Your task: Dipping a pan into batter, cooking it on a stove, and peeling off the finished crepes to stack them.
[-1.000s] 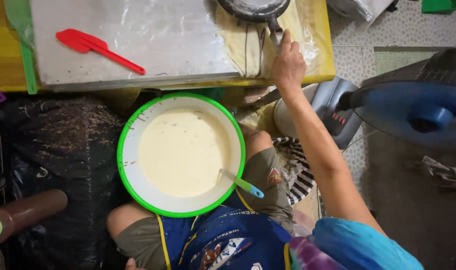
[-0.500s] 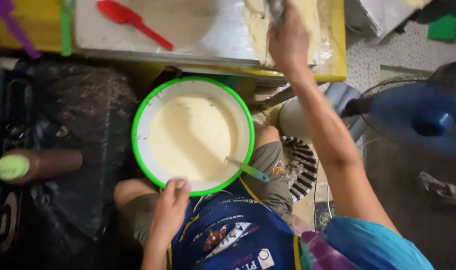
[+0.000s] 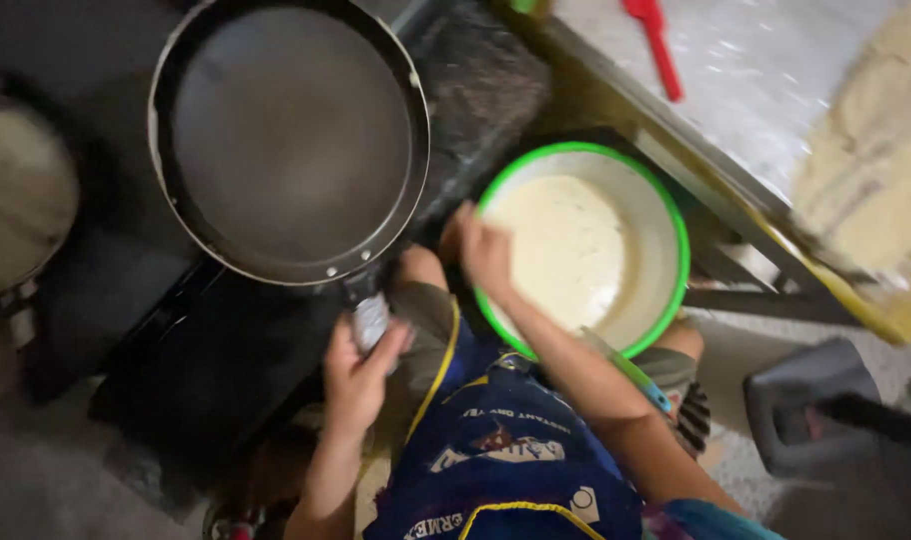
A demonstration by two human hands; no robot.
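Left hand on the pan handle
Fingers clamped on it; pan stretches to 11 o'clock (right hand, fingers together, touches the bowl rim)

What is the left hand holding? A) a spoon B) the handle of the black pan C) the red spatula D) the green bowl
B: the left hand is wrapped around the handle of the black pan, while the right hand rests at the rim of the green bowl and the red spatula lies untouched on the table.
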